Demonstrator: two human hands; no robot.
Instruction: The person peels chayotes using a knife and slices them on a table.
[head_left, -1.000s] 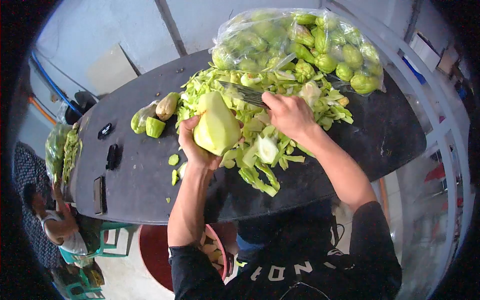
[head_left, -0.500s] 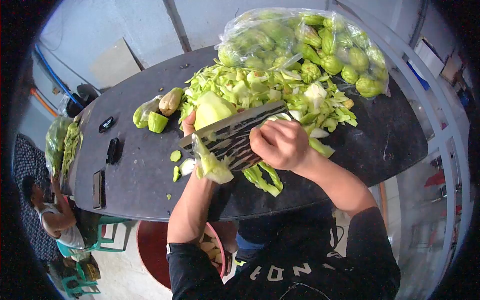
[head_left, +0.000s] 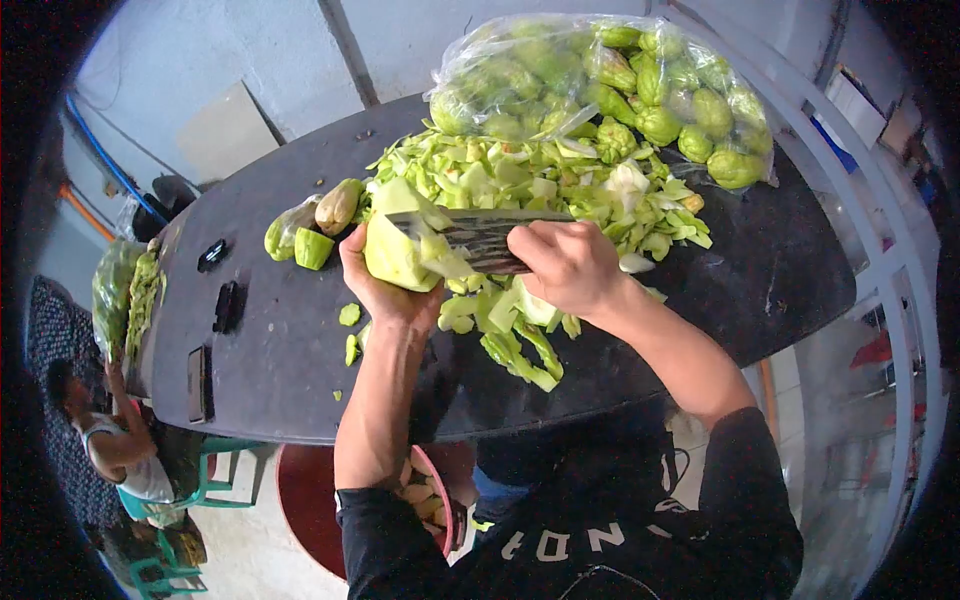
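Observation:
My left hand [head_left: 388,298] cups a peeled, pale green chayote [head_left: 392,245] from below, over the near side of the table. My right hand [head_left: 568,265] is closed around the handle end of a wide cleaver [head_left: 480,240], which hides the handle itself. The blade has dark streaks and points left, its edge against the chayote's right side. Pale slices cling around the blade's tip. Behind and below the hands lies a heap of green peelings [head_left: 500,175], with longer strips [head_left: 525,355] hanging towards the table's near side.
A clear plastic bag of chayotes [head_left: 655,90] stands at the back right. Several loose vegetables [head_left: 314,249] lie left of the heap. Dark small objects [head_left: 228,306] sit further left on the black table [head_left: 290,370]. A red tub [head_left: 310,500] stands below; another person [head_left: 125,450] sits at left.
The cleaver has swung from a slanted position in front of the chayote to nearly level against its right side. The slice hanging at the blade's lower end has gone from there. The chayote has shifted left and down.

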